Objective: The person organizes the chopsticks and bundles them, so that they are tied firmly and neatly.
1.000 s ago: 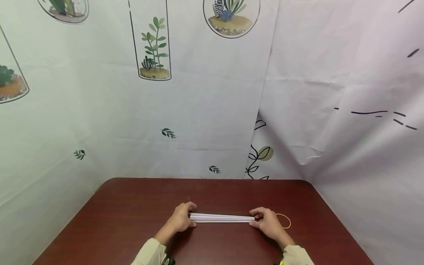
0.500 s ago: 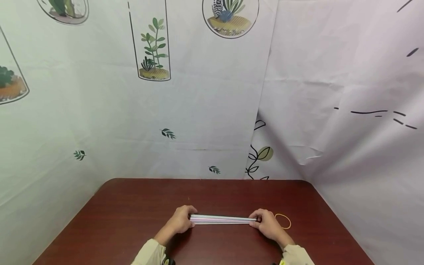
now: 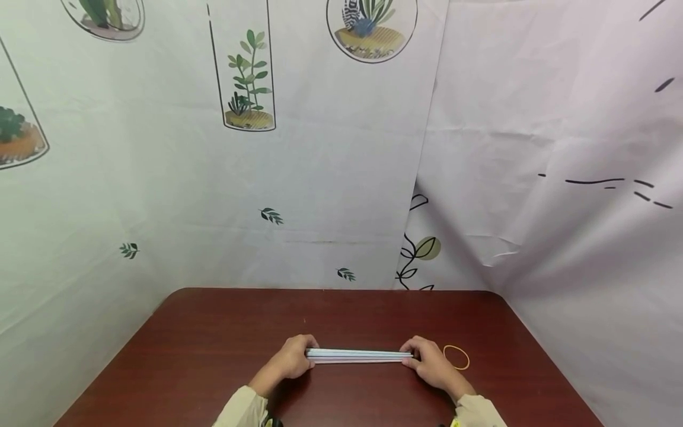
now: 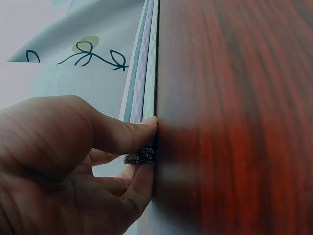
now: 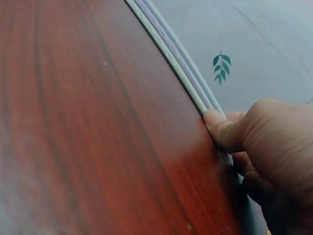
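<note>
A bundle of long thin pastel sticks [image 3: 358, 356], in pale green, lilac and blue-grey, lies crosswise on the dark red table [image 3: 224, 332]. My left hand [image 3: 290, 357] pinches its left end between thumb and fingers. Dark, speckled stick ends [image 4: 139, 156] show between those fingers in the left wrist view. At the other end my right hand [image 3: 431, 363] holds the bundle, its thumb on the near side in the right wrist view. The fingers hide the right tips. Just right of that hand lies a yellow rubber band [image 3: 467, 359].
White printed cloth [image 3: 341, 178] hangs behind the table and along both sides. The table's far edge [image 3: 331, 289] meets the cloth. Light sleeves [image 3: 242, 408] cover both forearms.
Both hands keep hold of the bundle. It has shifted slightly toward me, and its sticks appear turned, with lilac showing less in the head view. The rubber band stays put.
</note>
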Tool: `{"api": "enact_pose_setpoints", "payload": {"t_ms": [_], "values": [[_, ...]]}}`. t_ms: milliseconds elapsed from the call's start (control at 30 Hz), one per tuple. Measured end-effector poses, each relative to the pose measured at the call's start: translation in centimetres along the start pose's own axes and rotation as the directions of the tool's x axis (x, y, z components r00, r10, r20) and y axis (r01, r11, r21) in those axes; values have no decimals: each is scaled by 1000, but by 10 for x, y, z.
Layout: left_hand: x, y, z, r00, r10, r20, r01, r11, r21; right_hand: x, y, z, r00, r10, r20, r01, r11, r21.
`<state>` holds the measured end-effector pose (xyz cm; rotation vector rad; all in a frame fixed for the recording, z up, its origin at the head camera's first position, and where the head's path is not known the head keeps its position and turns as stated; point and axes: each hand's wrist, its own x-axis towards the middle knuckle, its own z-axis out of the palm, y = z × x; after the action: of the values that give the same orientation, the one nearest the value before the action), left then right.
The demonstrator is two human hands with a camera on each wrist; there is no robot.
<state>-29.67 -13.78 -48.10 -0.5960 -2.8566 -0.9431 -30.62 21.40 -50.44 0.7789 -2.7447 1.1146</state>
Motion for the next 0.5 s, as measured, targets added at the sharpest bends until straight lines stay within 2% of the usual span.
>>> {"api": "enact_pose_setpoints", "payload": {"t_ms": [233, 500], "values": [[0, 0, 0, 1000, -4, 28, 4, 1000, 5, 0, -1, -1, 999, -38, 36, 39, 999, -34], [1, 3, 1, 999, -3, 37, 2, 999, 36, -4, -6, 1, 997, -38, 73, 52, 979, -196]]}}
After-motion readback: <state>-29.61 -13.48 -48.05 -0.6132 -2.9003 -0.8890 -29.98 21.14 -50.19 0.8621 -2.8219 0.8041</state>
